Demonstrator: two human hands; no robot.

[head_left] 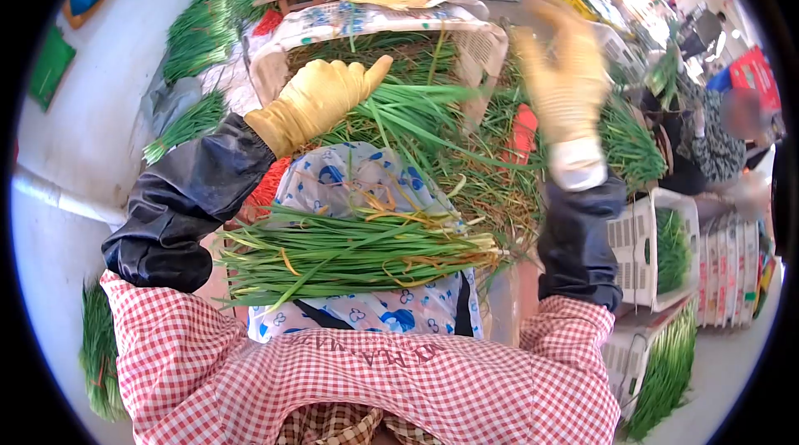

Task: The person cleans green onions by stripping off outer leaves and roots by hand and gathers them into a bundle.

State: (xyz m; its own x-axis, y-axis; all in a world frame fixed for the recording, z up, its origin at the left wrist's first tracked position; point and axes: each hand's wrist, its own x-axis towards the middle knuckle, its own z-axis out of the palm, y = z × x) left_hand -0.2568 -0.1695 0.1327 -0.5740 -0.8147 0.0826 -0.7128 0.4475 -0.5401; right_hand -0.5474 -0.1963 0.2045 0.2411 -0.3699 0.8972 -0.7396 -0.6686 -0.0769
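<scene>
My left hand [320, 104], in a yellow glove, is closed around a small bunch of garlic chives [420, 104], whose leaves stick out to the right. My right hand [568, 66], in the same kind of glove, is raised at the right with its fingers apart; motion blurs the fingertips. Nothing shows in it. A larger bundle of garlic chives [358, 258] lies across my lap on a blue-patterned plastic apron [333, 175], leaves left and pale ends right. Loose trimmings [491, 187] are heaped beyond it, under and between my hands.
Ahead stands a white crate [487, 58] on its side, with sacking on top and greens inside. Stacked chives [200, 29] lie at the far left. White crates [637, 249] of chives stand close on my right. Another person [716, 133] sits farther right.
</scene>
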